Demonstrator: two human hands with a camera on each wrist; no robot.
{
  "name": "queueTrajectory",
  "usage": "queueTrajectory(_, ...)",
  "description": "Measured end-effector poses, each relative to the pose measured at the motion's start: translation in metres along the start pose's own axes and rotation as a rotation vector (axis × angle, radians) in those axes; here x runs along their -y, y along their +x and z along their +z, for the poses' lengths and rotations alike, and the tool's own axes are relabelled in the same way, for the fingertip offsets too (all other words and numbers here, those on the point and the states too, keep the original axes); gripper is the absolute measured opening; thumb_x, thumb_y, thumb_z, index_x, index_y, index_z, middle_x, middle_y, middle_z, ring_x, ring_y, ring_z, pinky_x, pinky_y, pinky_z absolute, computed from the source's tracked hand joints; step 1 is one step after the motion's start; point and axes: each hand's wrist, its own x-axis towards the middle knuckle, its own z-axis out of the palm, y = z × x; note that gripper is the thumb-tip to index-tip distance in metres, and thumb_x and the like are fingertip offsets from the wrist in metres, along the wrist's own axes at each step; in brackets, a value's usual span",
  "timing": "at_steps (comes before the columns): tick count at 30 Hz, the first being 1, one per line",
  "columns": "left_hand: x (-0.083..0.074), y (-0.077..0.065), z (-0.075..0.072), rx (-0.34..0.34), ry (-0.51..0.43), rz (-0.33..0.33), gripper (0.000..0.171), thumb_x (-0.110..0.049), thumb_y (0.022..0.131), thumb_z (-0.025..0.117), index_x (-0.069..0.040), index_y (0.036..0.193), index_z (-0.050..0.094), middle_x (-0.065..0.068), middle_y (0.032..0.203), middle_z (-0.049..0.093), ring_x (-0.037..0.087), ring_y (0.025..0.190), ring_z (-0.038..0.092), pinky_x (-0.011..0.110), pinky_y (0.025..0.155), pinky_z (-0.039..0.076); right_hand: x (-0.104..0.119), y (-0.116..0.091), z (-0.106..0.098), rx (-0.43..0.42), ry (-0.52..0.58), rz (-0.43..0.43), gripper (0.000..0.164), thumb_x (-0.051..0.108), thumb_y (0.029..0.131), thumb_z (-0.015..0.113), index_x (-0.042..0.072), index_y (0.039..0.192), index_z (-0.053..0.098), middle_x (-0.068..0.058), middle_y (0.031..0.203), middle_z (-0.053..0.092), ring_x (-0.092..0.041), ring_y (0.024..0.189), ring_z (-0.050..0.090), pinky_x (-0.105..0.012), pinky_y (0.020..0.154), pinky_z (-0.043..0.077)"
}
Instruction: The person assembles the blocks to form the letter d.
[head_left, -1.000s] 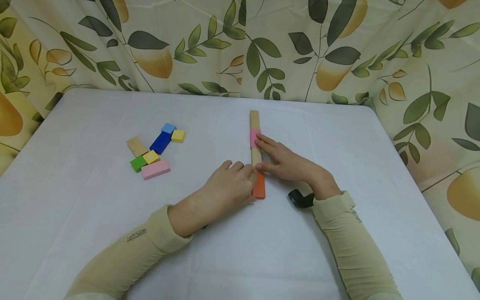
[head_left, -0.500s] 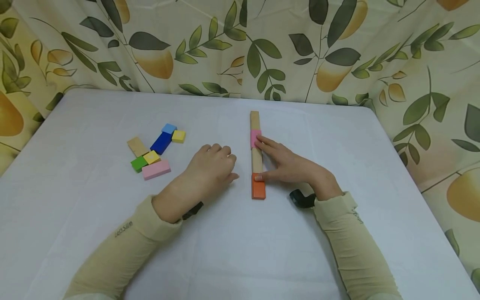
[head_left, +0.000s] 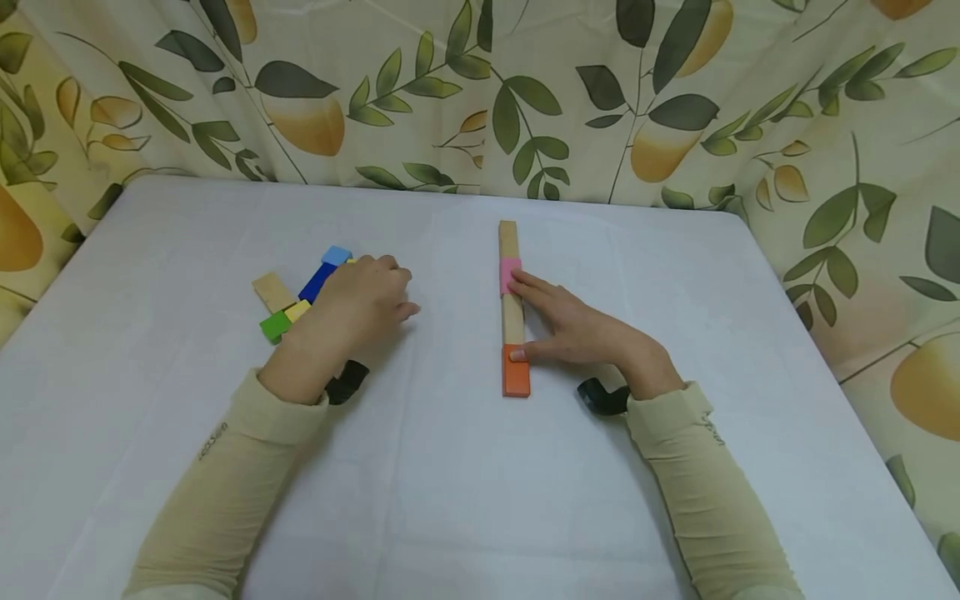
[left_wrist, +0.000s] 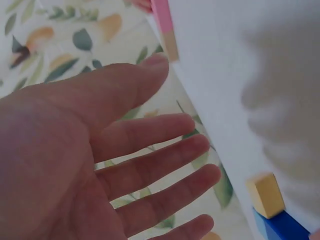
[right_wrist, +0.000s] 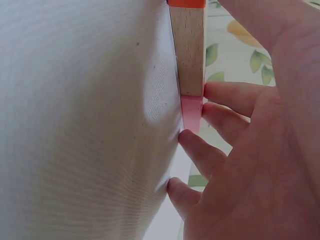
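Observation:
A straight row of wooden blocks runs away from me: an orange block (head_left: 516, 382) nearest, then a plain wood block (head_left: 513, 321), a pink block (head_left: 506, 275) and another plain wood block (head_left: 508, 239) at the far end. My right hand (head_left: 581, 329) steadies the row, fingertips against the pink block and thumb on the orange one. Over the loose blocks at left hovers my left hand (head_left: 341, 312), fingers spread and holding nothing in the left wrist view. Below its fingertips there sit a yellow block (left_wrist: 267, 195) and a dark blue block (left_wrist: 287, 226).
Beside the left hand lie a light blue block (head_left: 337, 255), a plain wood block (head_left: 272, 292), a green block (head_left: 275, 327) and a second yellow block (head_left: 297, 310). The left hand hides a loose pink block. A leaf-patterned cloth (head_left: 420, 92) hangs behind the white table (head_left: 442, 500).
My left hand has left the orange block and swung left to the loose blocks. The right thumb has slid onto the orange block; the right fingers stay at the pink one.

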Motion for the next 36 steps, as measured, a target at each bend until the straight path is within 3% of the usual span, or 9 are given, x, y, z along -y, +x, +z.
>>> queueTrajectory(4,0.014,-0.001,0.000,-0.043,-0.021,-0.007,0.026,-0.024,0.095,0.068,0.001,0.095,0.065,0.017,0.099,0.067,0.033,0.087,0.065,0.042,0.074,0.057,0.000,0.001,0.000,-0.004,-0.010,-0.001,0.100,0.041,0.085,0.076,0.016,0.160,0.015,0.000,0.168,0.005,-0.029,0.155,0.007,-0.055,0.124,0.006)
queueTrajectory(7,0.021,-0.003,0.000,-0.052,-0.055,-0.016,0.024,-0.021,0.095,0.067,0.002,0.097,0.064,0.019,0.101,0.066,0.032,0.090,0.065,0.041,0.077,0.056,0.000,0.002,0.000,-0.002,-0.007,0.000,0.099,0.041,0.086,0.076,0.017,0.160,0.015,0.001,0.168,0.005,-0.028,0.155,0.007,-0.054,0.125,0.003)
queueTrajectory(13,0.031,-0.005,0.001,-0.045,-0.138,-0.051,0.036,-0.017,0.097,0.063,0.005,0.126,0.059,0.023,0.122,0.061,0.039,0.112,0.059,0.050,0.092,0.052,0.001,0.001,0.000,-0.005,0.002,-0.003,0.100,0.039,0.085,0.077,0.016,0.160,0.015,-0.001,0.168,0.006,-0.029,0.155,0.007,-0.054,0.125,0.003)
queueTrajectory(15,0.033,-0.005,0.002,-0.048,-0.169,-0.054,0.036,-0.014,0.098,0.062,0.005,0.128,0.057,0.024,0.125,0.059,0.041,0.115,0.057,0.051,0.095,0.051,0.001,0.001,0.000,-0.007,0.002,-0.002,0.100,0.039,0.085,0.077,0.015,0.160,0.015,-0.001,0.168,0.006,-0.029,0.155,0.007,-0.054,0.125,0.003)
queueTrajectory(21,0.038,-0.005,0.005,-0.031,-0.207,-0.066,0.018,-0.006,0.101,0.050,0.004,0.112,0.060,0.023,0.118,0.060,0.041,0.108,0.057,0.051,0.090,0.050,0.002,0.000,0.001,-0.001,0.010,0.007,0.100,0.038,0.085,0.078,0.015,0.160,0.016,-0.002,0.168,0.006,-0.030,0.155,0.007,-0.054,0.125,0.002)
queueTrajectory(27,0.041,-0.005,0.008,-0.039,-0.195,-0.069,0.028,0.003,0.101,0.038,0.007,0.119,0.059,0.026,0.122,0.059,0.043,0.114,0.056,0.053,0.094,0.050,0.001,0.000,0.002,-0.008,0.006,0.002,0.100,0.038,0.085,0.078,0.015,0.160,0.016,-0.002,0.168,0.006,-0.029,0.155,0.007,-0.054,0.125,0.003)
queueTrajectory(31,0.043,-0.002,0.010,-0.021,-0.199,-0.099,0.028,0.006,0.098,0.039,0.007,0.117,0.060,0.026,0.124,0.058,0.045,0.115,0.053,0.054,0.093,0.050,0.001,0.000,0.002,-0.002,0.009,0.004,0.100,0.038,0.085,0.077,0.015,0.160,0.016,-0.002,0.168,0.005,-0.029,0.155,0.007,-0.054,0.125,0.002)
queueTrajectory(36,0.049,0.000,0.012,-0.047,-0.193,-0.111,0.017,0.012,0.092,0.046,0.006,0.099,0.061,0.026,0.118,0.060,0.044,0.106,0.053,0.051,0.085,0.050,0.001,0.000,0.002,-0.007,0.009,0.003,0.100,0.038,0.085,0.078,0.015,0.160,0.016,-0.002,0.168,0.006,-0.029,0.155,0.008,-0.054,0.125,0.003)
